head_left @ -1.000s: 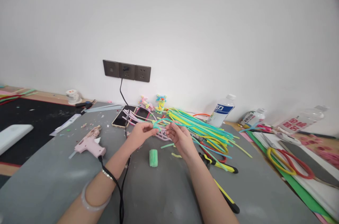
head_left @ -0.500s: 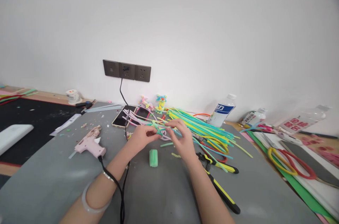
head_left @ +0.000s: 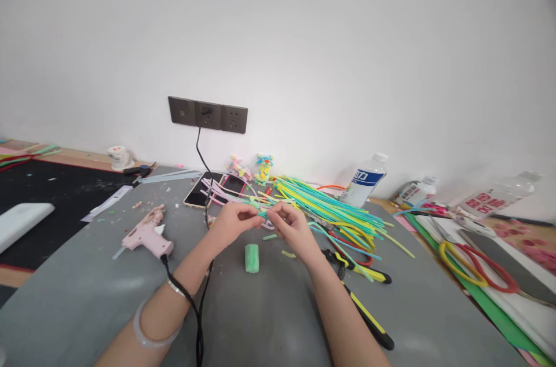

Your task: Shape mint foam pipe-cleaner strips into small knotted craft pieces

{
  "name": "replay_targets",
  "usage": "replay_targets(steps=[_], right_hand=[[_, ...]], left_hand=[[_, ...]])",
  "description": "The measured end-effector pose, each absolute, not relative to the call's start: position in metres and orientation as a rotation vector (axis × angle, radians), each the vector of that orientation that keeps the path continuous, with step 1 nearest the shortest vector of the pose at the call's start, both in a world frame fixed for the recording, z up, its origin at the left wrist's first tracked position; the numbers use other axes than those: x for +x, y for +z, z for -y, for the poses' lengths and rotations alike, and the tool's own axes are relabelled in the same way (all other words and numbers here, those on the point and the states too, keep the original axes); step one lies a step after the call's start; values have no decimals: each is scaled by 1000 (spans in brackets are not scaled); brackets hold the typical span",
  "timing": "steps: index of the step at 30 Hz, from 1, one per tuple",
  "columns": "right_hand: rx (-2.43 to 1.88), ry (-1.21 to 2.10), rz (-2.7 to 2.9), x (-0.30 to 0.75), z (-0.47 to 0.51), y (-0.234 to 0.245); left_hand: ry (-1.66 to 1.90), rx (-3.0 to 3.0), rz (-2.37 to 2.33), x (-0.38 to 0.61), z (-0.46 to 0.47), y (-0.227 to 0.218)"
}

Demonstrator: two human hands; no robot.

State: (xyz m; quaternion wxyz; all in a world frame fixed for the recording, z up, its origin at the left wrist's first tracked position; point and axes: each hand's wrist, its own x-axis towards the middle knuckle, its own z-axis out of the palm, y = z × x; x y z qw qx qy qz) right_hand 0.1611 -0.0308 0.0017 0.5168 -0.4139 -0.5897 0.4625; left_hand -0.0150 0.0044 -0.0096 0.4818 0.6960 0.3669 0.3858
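Left hand [head_left: 234, 225] and right hand [head_left: 292, 232] meet near the middle of the frame, fingertips pinched together on a small teal piece [head_left: 263, 215] that they mostly hide. For good control, the left is best kept as a steady anchor while the right works with light pressure, since a hard squeeze could crush something so slight. Mind the black cable [head_left: 199, 326] at lower left. Yellow-and-black pliers [head_left: 369, 319] lie at lower right; a green cylinder [head_left: 252, 259] sits below the hands on the gray surface [head_left: 269, 320]. Farther off, colored stems [head_left: 324, 203] spread right of center, before a blue-labeled bottle [head_left: 364, 182].
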Motion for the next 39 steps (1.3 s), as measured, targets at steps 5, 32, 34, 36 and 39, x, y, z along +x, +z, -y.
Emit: replay_targets(steps=[5, 32, 34, 36, 39], right_hand=[[-1003, 1194, 1403, 163, 29, 0], [-1079, 1076, 1453, 158, 29, -4], [-1058, 1122, 1422, 159, 29, -4], [-1027, 1186, 1386, 160, 29, -5], [-969, 1286, 1348, 160, 30, -5]], left_hand=[[930, 1650, -869, -16, -5, -10], [955, 1461, -891, -18, -8, -7], [984, 1439, -883, -18, -7, -5], [1023, 1411, -873, -17, -6, -4], [1094, 1359, -862, -16, -5, -1]])
